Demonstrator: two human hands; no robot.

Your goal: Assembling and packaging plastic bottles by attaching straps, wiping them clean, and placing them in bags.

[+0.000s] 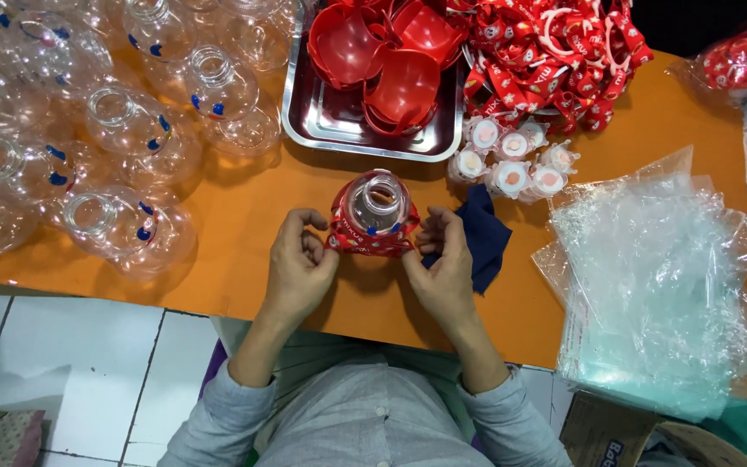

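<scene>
A clear plastic bottle [376,203] stands upright on the orange table [244,251], seen from above with its mouth open. A red patterned band [365,240] wraps around its shoulder. My left hand [298,264] pinches the band at the bottle's left side. My right hand [444,264] pinches it at the right side. Both hands touch the band and press against the bottle.
Several clear empty bottles [123,130] crowd the table's left. A metal tray [339,121] holds red plastic parts [391,60]. Red patterned straps [555,60] pile at the back, white caps [512,160] below them. A dark blue cloth [488,238] lies by my right hand; clear plastic bags [650,277] are stacked right.
</scene>
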